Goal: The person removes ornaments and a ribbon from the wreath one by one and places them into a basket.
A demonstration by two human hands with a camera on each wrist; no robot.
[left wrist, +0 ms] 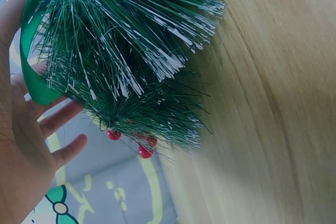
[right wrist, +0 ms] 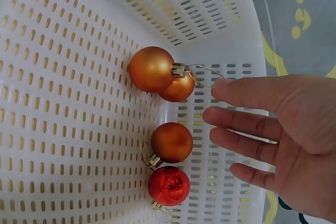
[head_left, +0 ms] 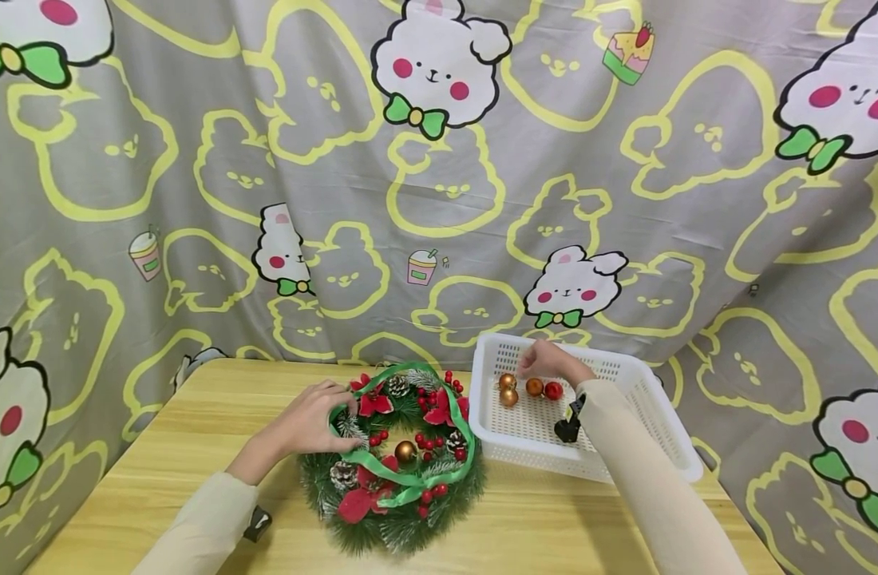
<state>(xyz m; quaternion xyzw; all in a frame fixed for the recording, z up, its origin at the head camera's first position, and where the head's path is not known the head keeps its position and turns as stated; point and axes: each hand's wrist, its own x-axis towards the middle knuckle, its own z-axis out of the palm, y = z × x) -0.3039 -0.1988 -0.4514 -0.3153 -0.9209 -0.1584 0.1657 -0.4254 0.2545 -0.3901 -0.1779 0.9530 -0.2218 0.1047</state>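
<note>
A green wreath (head_left: 392, 531) with pinecones, red berries, red flowers and frosted needles lies on the table; a green ribbon (head_left: 470, 447) loops over it. My left hand (head_left: 313, 419) holds the wreath's left side, thumb and fingers spread around the ribbon and rim. One bronze Christmas ball (head_left: 405, 453) shows within the ring. Over the white basket (head_left: 590, 463), my right hand (head_left: 547, 361) pinches the thin loop of an orange-gold Christmas ball (right wrist: 152, 69) at its fingertips, the other fingers loosely extended. This ball overlaps a second orange-gold ball (right wrist: 177, 88) in the right wrist view.
Inside the basket, a darker orange ball (right wrist: 171, 142) and a shiny red ball (right wrist: 168, 185) lie side by side. The wooden table (head_left: 281, 531) backs onto a grey curtain (head_left: 453, 263) printed with cartoon rabbits. The basket stands right of the wreath.
</note>
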